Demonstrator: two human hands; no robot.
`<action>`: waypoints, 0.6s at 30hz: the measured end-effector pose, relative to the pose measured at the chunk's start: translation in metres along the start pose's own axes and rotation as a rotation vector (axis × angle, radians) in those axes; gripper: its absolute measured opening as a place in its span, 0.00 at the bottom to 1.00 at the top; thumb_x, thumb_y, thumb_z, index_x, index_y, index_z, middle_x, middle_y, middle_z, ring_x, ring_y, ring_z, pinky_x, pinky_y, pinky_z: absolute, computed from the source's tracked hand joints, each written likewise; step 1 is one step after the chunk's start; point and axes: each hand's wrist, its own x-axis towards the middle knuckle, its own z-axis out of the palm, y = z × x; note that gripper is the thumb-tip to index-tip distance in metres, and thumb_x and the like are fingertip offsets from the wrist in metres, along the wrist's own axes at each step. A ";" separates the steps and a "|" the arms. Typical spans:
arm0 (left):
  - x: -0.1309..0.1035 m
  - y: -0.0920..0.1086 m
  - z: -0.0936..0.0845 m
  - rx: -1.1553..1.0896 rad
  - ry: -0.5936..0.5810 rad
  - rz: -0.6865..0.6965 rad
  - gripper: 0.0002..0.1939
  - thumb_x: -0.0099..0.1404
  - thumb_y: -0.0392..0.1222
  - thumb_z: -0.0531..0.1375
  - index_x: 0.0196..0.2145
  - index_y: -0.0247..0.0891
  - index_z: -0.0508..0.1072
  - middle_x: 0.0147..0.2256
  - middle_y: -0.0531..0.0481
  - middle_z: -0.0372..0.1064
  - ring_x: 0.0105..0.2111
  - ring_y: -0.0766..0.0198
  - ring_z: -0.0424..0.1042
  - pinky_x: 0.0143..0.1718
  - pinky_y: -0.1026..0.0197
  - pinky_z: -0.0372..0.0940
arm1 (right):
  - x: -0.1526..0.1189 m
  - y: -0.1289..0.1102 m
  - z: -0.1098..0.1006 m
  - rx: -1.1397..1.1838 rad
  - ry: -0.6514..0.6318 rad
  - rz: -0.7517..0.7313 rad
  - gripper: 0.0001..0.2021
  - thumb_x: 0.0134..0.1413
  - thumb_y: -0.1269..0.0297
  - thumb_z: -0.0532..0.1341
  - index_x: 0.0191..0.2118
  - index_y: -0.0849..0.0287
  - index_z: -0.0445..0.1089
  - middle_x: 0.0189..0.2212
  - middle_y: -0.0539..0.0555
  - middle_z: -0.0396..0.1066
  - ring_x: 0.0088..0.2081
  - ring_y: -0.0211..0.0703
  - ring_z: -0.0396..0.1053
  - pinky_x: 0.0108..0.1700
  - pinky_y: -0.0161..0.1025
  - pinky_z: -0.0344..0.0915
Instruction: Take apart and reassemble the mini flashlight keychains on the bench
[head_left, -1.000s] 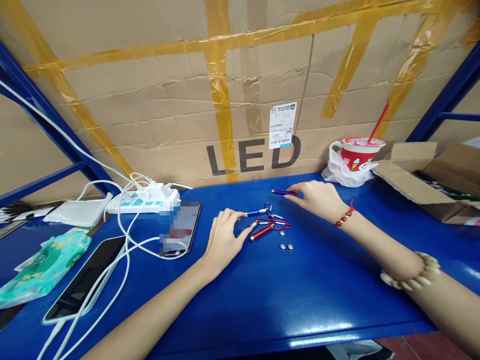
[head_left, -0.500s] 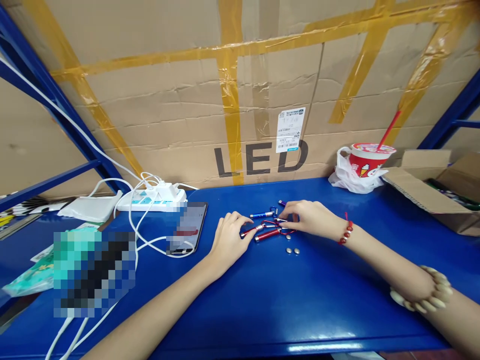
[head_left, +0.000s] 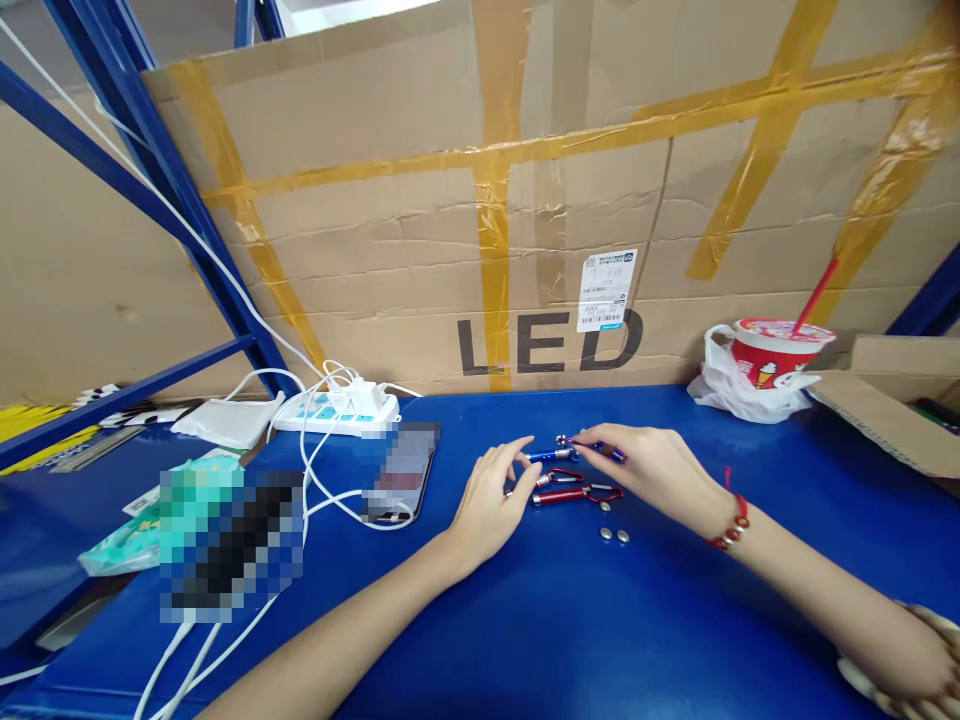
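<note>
On the blue table lie a red metal tube with a carabiner clip and, behind it, a blue metal tube. My left hand is at their left ends, fingers curved and apart; another red-clipped tube lies partly hidden beneath its fingertips. My right hand pinches a small purple tube just right of the blue one, its silver end pointing left. Several round silver button cells lie in front of the red tube.
To the left are a phone, a white power strip with cables and a teal packet. At the back right stand a red cup in a plastic bag and an open carton. A large cardboard box forms the back.
The view has shifted, so the scene sits lower and further right. My right hand has picked the purple tube out from the group. My left hand remains beside the tubes.
</note>
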 end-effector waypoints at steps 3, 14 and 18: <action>0.000 0.002 0.001 -0.244 -0.016 -0.043 0.19 0.65 0.43 0.51 0.52 0.36 0.64 0.40 0.47 0.70 0.33 0.63 0.67 0.38 0.61 0.62 | -0.005 -0.013 0.002 0.080 0.104 -0.150 0.11 0.61 0.62 0.51 0.38 0.57 0.69 0.35 0.50 0.75 0.34 0.39 0.74 0.32 0.32 0.66; -0.004 0.011 0.007 -0.773 -0.058 -0.205 0.20 0.58 0.43 0.58 0.47 0.33 0.71 0.40 0.43 0.72 0.37 0.59 0.71 0.36 0.62 0.64 | -0.007 -0.023 0.005 0.272 0.210 -0.242 0.08 0.59 0.65 0.54 0.36 0.58 0.70 0.36 0.51 0.74 0.37 0.37 0.72 0.39 0.32 0.67; -0.003 0.011 0.009 -0.794 -0.074 -0.251 0.21 0.57 0.45 0.59 0.46 0.30 0.72 0.29 0.45 0.74 0.28 0.63 0.69 0.26 0.66 0.61 | -0.007 -0.023 0.006 0.357 0.163 -0.102 0.07 0.57 0.62 0.56 0.35 0.58 0.70 0.34 0.52 0.74 0.33 0.38 0.72 0.35 0.32 0.68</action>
